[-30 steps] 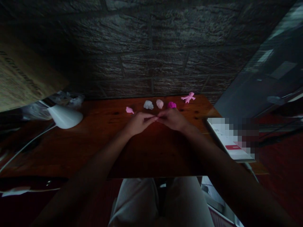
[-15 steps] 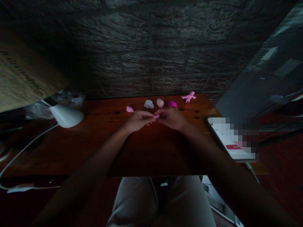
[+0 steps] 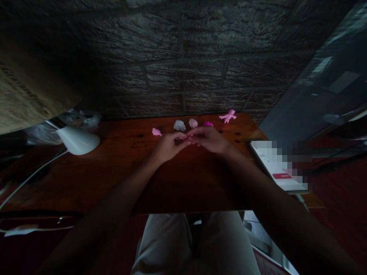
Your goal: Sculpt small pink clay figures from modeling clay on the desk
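Observation:
My left hand [image 3: 171, 146] and my right hand [image 3: 208, 139] meet over the wooden table, fingertips pinched together. The small piece of pink modelling clay between them is now mostly covered by the fingers. Just beyond my hands lies a row of clay lumps: a pink one [image 3: 156, 131] at the left, a white one [image 3: 179, 125], a pale pink one [image 3: 193, 123], and a magenta one [image 3: 208, 124] partly behind my right hand. Farther right stands a small pink clay figure [image 3: 228, 116] with spread limbs.
The wooden table [image 3: 120, 152] runs along a dark stone-block wall [image 3: 160, 46]. A white lamp base [image 3: 78, 140] with a cable stands at the left, near a brown paper bag [image 3: 31, 84]. At the right edge lies a lit tablet or phone [image 3: 279, 168].
The pink clay seen between my fingertips is now hidden by them. My fingers have closed nearer together, and my right hand has turned slightly. The view has shifted a little.

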### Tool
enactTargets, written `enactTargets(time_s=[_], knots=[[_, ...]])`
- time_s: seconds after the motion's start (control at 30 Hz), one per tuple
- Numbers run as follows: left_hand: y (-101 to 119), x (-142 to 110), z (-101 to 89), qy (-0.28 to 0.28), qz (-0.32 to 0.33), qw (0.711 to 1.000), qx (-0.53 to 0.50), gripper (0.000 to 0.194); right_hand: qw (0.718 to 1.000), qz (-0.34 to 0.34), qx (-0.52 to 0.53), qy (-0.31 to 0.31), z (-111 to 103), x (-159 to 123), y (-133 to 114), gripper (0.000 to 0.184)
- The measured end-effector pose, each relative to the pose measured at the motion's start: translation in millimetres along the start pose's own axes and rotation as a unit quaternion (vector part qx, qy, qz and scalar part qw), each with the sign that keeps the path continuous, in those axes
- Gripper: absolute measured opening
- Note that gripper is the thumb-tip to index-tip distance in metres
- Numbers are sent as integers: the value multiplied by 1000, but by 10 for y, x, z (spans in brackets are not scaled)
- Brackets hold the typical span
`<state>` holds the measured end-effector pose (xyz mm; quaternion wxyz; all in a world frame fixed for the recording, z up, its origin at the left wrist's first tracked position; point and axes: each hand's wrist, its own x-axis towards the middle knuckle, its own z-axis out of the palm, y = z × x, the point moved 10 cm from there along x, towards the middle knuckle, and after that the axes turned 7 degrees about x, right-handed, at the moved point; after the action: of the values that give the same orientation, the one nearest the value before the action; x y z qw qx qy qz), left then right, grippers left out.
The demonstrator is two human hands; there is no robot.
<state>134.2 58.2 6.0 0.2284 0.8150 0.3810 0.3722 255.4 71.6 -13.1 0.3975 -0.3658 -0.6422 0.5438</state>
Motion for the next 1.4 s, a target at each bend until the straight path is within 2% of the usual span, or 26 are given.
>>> enactTargets(time_s=[0.13,0.3,0.6,0.73,1.07,1.23,1.4], knots=[[-57,8,83,-44,-41,997,-49,24,999,-24,25,31,-69,26,-22,13],[-159,-13,160,-78,-92,988,-99,25,996,-41,69,24,-28,29,-66,19],[-131,-3,128,-56,-81,989,-108,20,997,-31,60,29,-38,29,-55,19],[-95,0,120,-63,-69,991,-97,15,996,-37,76,10,5,27,-66,26],[-156,-13,122,-56,-112,983,-131,21,990,-90,110,19,15,18,-203,24],[-121,-6,160,-65,-106,983,-132,22,987,-83,134,38,-7,-4,-212,24],[-56,-6,130,-58,-91,987,-120,23,990,-53,119,46,-29,-14,-178,32]])
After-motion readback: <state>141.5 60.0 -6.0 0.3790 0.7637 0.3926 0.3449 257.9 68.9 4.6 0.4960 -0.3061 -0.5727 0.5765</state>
